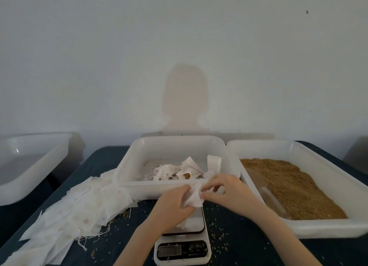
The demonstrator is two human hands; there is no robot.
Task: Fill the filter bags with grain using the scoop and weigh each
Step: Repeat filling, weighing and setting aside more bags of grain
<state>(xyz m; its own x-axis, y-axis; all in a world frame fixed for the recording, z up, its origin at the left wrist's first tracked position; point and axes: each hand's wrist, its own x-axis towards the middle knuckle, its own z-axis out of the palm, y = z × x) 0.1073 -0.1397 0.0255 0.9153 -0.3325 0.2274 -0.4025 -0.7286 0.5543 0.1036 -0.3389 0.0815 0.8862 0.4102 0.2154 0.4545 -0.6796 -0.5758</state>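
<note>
Bag (pixel 194 198) pinched between both hands (pixel 201 196).

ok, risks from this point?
1. Both hands, left and right, work the filter bag above the scale; leaning on it may skew the reading.
2. Loose grains lie around the scale and could land on its platform.
3. The scoop lies partly buried in the grain tray, so no hand is free for it.
</note>
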